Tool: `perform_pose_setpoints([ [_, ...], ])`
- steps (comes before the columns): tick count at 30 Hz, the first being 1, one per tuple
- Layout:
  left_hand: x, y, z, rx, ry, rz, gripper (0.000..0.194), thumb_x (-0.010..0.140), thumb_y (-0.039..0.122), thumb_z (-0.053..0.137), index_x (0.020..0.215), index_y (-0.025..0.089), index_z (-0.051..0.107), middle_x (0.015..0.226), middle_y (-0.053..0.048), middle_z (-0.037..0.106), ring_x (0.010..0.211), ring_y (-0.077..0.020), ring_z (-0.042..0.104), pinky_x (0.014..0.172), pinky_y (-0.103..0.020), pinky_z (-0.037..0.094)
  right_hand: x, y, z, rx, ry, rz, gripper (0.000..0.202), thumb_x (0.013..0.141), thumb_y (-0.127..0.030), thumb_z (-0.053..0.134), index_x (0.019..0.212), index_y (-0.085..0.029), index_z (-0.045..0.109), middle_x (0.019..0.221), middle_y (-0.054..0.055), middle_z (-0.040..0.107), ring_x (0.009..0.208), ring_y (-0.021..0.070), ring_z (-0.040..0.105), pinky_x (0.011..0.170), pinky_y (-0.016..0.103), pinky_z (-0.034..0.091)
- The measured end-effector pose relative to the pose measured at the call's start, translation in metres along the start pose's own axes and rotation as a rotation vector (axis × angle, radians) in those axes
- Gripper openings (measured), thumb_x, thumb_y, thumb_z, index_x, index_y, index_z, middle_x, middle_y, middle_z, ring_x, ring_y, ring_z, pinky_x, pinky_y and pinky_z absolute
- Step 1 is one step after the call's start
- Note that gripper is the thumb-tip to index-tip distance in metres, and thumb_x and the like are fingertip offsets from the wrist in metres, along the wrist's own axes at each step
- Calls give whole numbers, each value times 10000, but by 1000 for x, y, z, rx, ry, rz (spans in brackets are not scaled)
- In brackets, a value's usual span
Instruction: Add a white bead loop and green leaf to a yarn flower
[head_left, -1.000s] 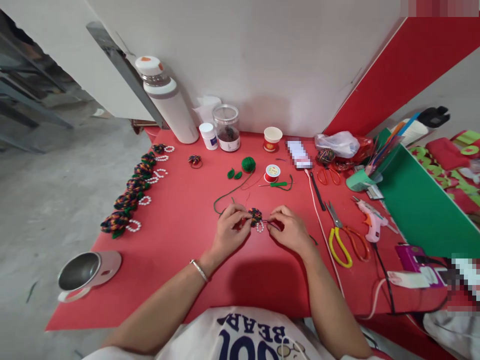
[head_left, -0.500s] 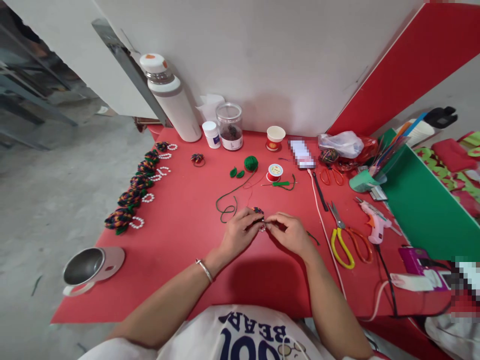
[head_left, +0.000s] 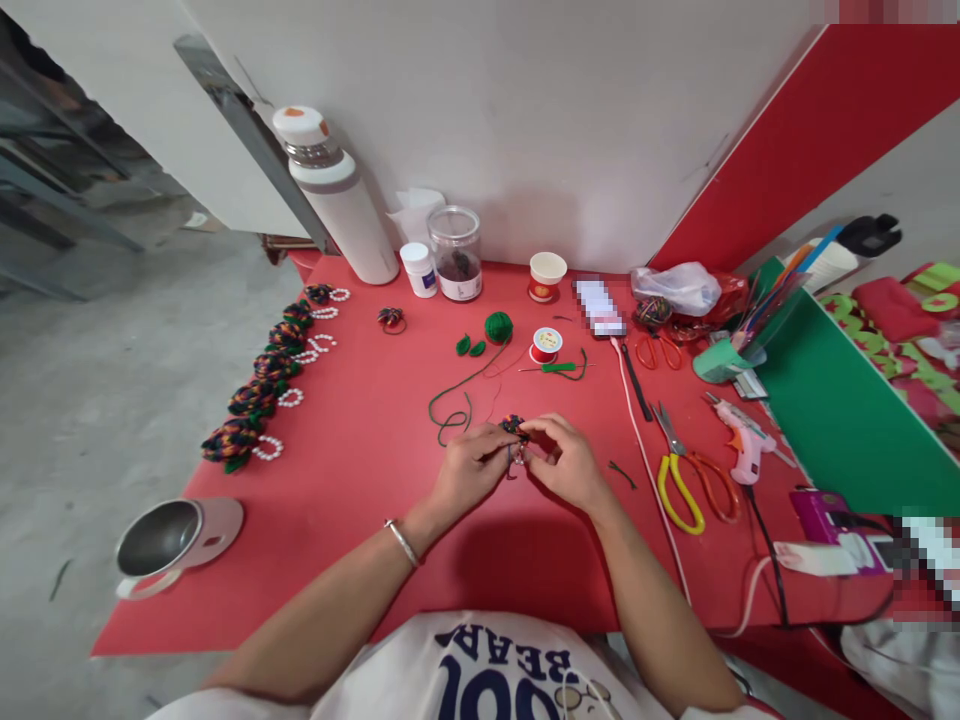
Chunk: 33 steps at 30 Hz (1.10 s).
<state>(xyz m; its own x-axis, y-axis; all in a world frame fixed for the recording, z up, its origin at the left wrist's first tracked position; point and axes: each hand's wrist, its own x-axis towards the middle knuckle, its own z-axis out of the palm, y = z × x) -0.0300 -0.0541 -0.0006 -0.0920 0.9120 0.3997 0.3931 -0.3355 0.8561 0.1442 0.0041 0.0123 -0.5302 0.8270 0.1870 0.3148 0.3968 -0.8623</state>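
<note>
Both hands meet over the red table [head_left: 360, 430] around a small multicoloured yarn piece [head_left: 512, 424] with a few pale beads [head_left: 519, 455] below it. My left hand [head_left: 472, 468] pinches the piece from the left, its fingers closed. From the right, my right hand [head_left: 564, 462] has thumb and fingertips closed on the same piece. A thin red thread runs up from it towards the red spool [head_left: 546, 345]. Beyond the hands lie a green yarn ball [head_left: 498, 327], two green leaves [head_left: 470, 346] and a green-handled hook [head_left: 558, 368].
Several yarn pieces with bead loops [head_left: 255, 400] line the left edge. A steel mug [head_left: 217, 528] stands front left; a tall bottle [head_left: 349, 215], jar [head_left: 457, 260] and paper cup [head_left: 547, 275] stand behind. Yellow-handled scissors [head_left: 681, 495] and a glue gun [head_left: 750, 445] lie right.
My right hand has shifted slightly left and up, its fingers more arched over the piece. A dark strand now shows beneath the fingertips. The whole view has moved slightly.
</note>
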Motion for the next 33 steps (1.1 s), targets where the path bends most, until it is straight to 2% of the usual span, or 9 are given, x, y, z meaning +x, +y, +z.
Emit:
perform_pose_setpoints([
  [2,0,0,-1,-10,10,2,172,890,133,638,947,194,788,850,-72,747,736,-143,703,673,-242,564,0,3,5,-120,9,-41,248,827,-178,667,1070,-223,685,1018,66,712,932,207,671,820,330,537],
  [4,0,-1,-1,-19,22,13,160,882,130,653,936,193,788,835,-65,743,721,-137,702,661,-236,567,0,4,7,-187,14,-46,246,827,-152,651,1061,-222,680,951,54,723,898,209,673,837,347,529],
  [11,3,-7,-4,62,66,48,156,873,121,666,909,209,790,1005,-82,745,894,-155,718,789,-276,591,0,5,6,-51,15,-6,369,790,-64,588,1118,-224,645,937,30,728,850,169,693,814,291,539],
  [16,4,-10,-7,77,66,35,143,858,119,685,912,206,785,990,-75,761,881,-158,732,789,-278,600,0,5,7,-109,-1,-35,374,812,-42,544,1115,-232,656,1005,46,731,925,181,691,852,306,530],
  [19,4,-10,-8,80,60,49,142,860,113,679,910,199,781,980,-76,766,882,-160,736,787,-275,604,0,4,7,-128,23,-50,313,838,-84,569,1098,-230,666,1012,54,724,933,193,681,853,314,527],
  [24,4,-10,-7,97,50,85,149,864,104,669,916,193,777,988,-84,769,881,-161,741,794,-276,608,2,5,4,-139,68,-17,201,965,-214,536,1089,-234,692,1003,54,720,926,192,668,833,305,516],
  [27,3,-11,-7,109,49,100,152,874,103,654,917,188,772,984,-85,770,887,-162,742,795,-274,611,2,8,4,-245,49,-64,186,983,-273,566,1086,-239,717,948,54,710,902,201,652,808,308,505],
  [33,4,-13,-6,137,64,109,165,884,101,633,921,191,766,977,-76,779,897,-165,746,814,-289,618,2,6,7,-565,-19,-186,231,1011,-248,522,1138,-227,714,916,73,691,912,217,604,770,310,464],
])
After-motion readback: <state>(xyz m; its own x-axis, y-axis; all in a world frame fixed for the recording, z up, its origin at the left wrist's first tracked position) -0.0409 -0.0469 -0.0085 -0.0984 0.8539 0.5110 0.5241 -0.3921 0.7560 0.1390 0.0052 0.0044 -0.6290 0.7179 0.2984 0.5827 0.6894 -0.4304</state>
